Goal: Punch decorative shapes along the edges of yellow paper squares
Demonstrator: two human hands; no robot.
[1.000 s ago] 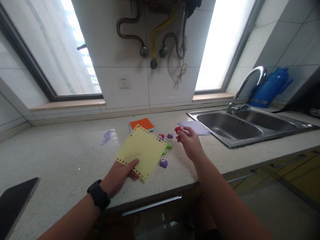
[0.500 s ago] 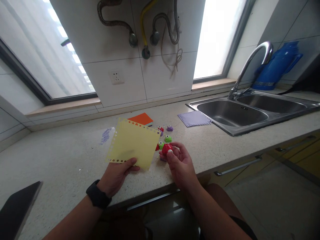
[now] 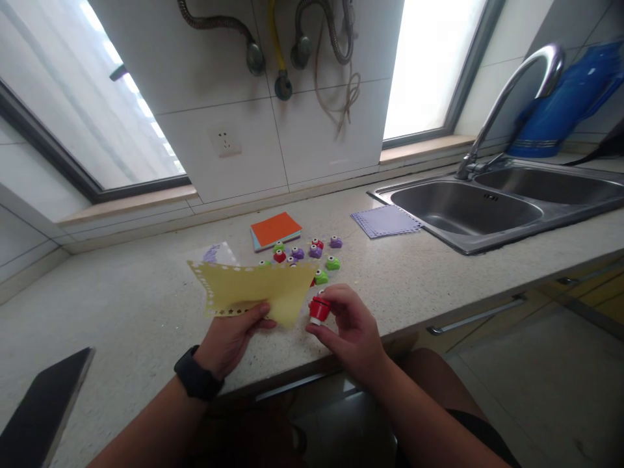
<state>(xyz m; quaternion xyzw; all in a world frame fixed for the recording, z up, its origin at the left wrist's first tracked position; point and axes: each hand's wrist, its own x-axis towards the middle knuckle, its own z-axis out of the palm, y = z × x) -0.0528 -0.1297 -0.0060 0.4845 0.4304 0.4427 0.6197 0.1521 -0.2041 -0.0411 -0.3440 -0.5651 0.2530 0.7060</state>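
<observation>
My left hand (image 3: 238,335) pinches the near edge of a yellow sheet of paper (image 3: 258,286), thumb on top. Small punched shapes line several of the sheet's edges, and it is tilted and slightly bent above the counter. Between the thumb and fingers of my right hand (image 3: 353,325) is a small red craft punch (image 3: 320,309), its white part facing down, just right of the sheet. Behind the sheet lie several more small punches, among them a green punch (image 3: 333,262) and a purple punch (image 3: 336,242). The sheet partly hides some of them.
An orange-topped paper stack (image 3: 276,229) lies behind the punches. Purple punched sheets (image 3: 386,221) rest beside the steel sink (image 3: 472,211). At left are a dark flat board (image 3: 46,403) and a clear piece with purple bits (image 3: 214,253). A blue thermos (image 3: 560,104) stands behind the faucet.
The yellow sheet has tipped flatter, uncovering the orange stack and more punches. My right hand has turned the red punch so its white part points down. The view has shifted slightly.
</observation>
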